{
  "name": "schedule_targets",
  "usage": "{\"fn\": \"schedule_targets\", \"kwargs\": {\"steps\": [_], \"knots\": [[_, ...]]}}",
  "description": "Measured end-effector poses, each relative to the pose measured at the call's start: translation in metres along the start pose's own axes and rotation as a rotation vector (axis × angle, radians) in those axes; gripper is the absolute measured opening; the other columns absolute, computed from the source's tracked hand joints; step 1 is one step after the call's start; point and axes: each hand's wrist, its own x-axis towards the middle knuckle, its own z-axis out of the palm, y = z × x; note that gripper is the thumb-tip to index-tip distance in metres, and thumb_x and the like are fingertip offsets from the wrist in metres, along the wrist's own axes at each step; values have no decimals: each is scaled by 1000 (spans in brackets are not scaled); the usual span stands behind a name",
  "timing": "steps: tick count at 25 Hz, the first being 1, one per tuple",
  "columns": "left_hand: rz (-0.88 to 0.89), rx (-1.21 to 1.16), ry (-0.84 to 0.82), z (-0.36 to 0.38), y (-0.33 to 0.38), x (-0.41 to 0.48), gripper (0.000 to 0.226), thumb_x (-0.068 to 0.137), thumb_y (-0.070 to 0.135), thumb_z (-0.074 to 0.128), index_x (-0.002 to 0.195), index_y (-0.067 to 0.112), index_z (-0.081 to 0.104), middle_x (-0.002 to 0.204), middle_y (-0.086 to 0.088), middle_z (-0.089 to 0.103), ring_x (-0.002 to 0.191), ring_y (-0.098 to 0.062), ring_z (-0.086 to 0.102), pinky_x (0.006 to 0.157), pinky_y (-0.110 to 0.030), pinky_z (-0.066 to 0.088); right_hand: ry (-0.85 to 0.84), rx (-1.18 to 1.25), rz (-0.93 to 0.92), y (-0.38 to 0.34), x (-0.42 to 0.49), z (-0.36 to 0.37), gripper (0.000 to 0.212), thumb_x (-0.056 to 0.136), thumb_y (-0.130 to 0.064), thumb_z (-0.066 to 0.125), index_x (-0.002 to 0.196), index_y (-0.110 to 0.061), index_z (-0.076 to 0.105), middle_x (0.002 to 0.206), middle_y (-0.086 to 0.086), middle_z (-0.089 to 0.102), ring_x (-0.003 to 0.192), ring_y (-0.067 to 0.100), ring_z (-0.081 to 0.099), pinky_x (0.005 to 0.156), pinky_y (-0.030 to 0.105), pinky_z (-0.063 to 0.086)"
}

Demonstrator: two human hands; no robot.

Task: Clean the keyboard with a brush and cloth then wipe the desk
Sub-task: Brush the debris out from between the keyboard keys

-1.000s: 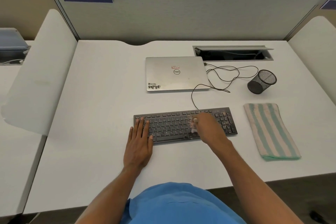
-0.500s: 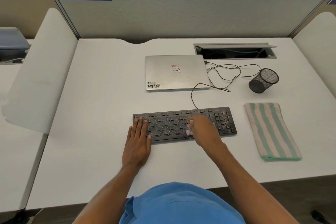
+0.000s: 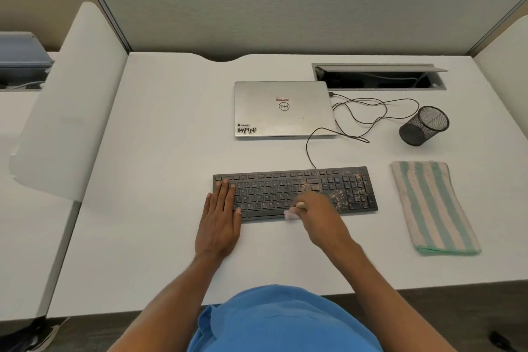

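Observation:
A black keyboard (image 3: 285,188) lies on the white desk (image 3: 160,151), with pale crumbs scattered over its right half. My left hand (image 3: 221,217) rests flat with straight fingers on the keyboard's left end. My right hand (image 3: 320,214) grips a small brush (image 3: 293,212) whose pale pink bristles touch the keyboard's front edge near the middle; most of the handle is hidden in my fist. A folded cloth (image 3: 433,206) with green and beige stripes lies on the desk to the right of the keyboard, apart from both hands.
A shut silver laptop (image 3: 283,108) sits behind the keyboard, and a black cable (image 3: 363,114) loops beside it. A black mesh pen cup (image 3: 424,126) lies on its side at the right. An open cable hatch (image 3: 377,77) is at the back. White dividers flank the desk.
My right hand has drawn the brush from the middle keys toward the keyboard's front edge. My left hand has stayed put.

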Motion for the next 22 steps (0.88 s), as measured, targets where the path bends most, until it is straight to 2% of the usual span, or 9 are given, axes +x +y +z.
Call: {"fn": "schedule_targets", "kwargs": {"steps": [3,5,6,8,11,15,17,20,22], "knots": [[-1,5,1,0,0,0,61,109,31,33,167,11,25,176,-4,16,164,-16,2,131,-49,19,97,30,104,22,-1,-15,31,99,-16,59,69,-14,66,68,-8,61,66,8,59,56,21,37],[1,8,4,0,-1,0,61,109,31,33,167,12,25,176,-4,16,164,-16,2,131,-49,20,163,46,90,19,-1,-17,40,100,-17,56,60,-17,55,58,-9,55,60,-1,61,51,17,37],[0,10,4,0,-1,0,61,109,32,33,167,12,24,176,-4,16,164,-16,2,131,-49,19,199,56,75,10,-1,-16,40,101,-17,54,62,-12,55,57,-7,54,55,-6,58,47,14,34],[-2,8,1,0,0,0,62,109,32,33,167,13,24,177,-4,15,164,-16,1,131,-49,19,280,70,50,-9,2,-14,40,102,-17,52,65,-1,55,53,-3,52,48,-7,52,42,16,31],[-5,8,-4,-1,0,0,62,109,33,31,168,13,22,177,-4,13,164,-16,0,132,-48,17,304,187,27,-19,12,-5,47,102,-12,50,56,-3,47,47,-14,45,47,-14,53,41,12,30],[-5,11,-6,0,-1,0,62,109,33,31,168,13,22,177,-4,13,164,-16,0,132,-48,17,248,122,61,-14,3,5,40,103,-14,51,66,0,59,55,-20,47,54,-18,54,46,10,35],[-4,11,-5,0,-1,0,62,109,33,31,167,12,23,177,-4,14,164,-17,1,131,-49,18,191,92,87,-8,-4,7,39,102,-14,51,68,1,60,56,-19,46,50,-8,55,46,10,37],[-7,-2,-1,0,-1,0,62,109,34,31,167,13,23,177,-4,15,164,-17,3,131,-48,18,172,-18,128,-2,1,2,37,101,-20,54,71,2,62,58,-1,55,52,12,49,46,22,32],[-6,-5,-2,0,0,0,62,109,34,30,168,13,23,177,-4,14,164,-17,2,132,-48,18,229,16,115,-6,8,-3,43,101,-21,54,64,0,55,53,1,51,48,8,45,44,23,29]]}}
